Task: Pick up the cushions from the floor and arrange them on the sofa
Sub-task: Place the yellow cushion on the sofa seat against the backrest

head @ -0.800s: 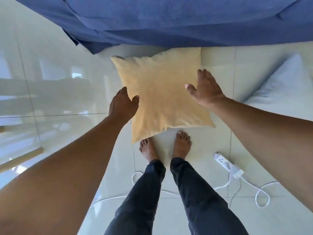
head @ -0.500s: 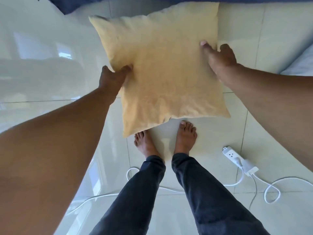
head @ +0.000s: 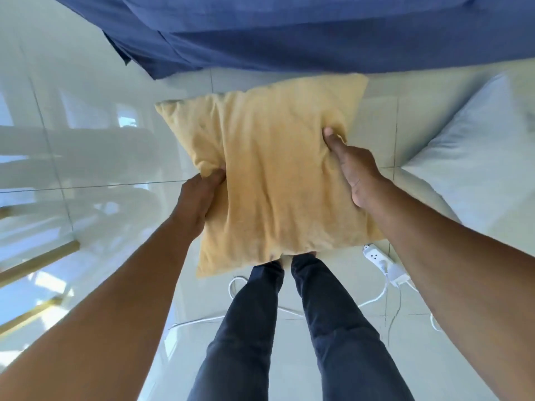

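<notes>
A square yellow cushion [head: 269,175] hangs in front of me, off the floor, hiding my feet. My left hand [head: 197,201] grips its left edge, the fabric bunched under the fingers. My right hand [head: 354,172] holds the right edge with the thumb pressed into the face. The sofa, draped in a blue cover [head: 289,33], fills the top of the view just beyond the cushion. A pale grey cushion [head: 474,157] lies on the floor at the right.
Glossy white floor tiles [head: 95,146] spread to the left. A white power strip [head: 376,259] with trailing cables lies by my right leg. Wooden furniture legs [head: 37,261] show at the left edge. My dark trouser legs [head: 289,328] stand below the cushion.
Both hands have closed on the yellow cushion and lifted it off the floor; it now covers my feet. The view tilted up, bringing the blue sofa cover back in.
</notes>
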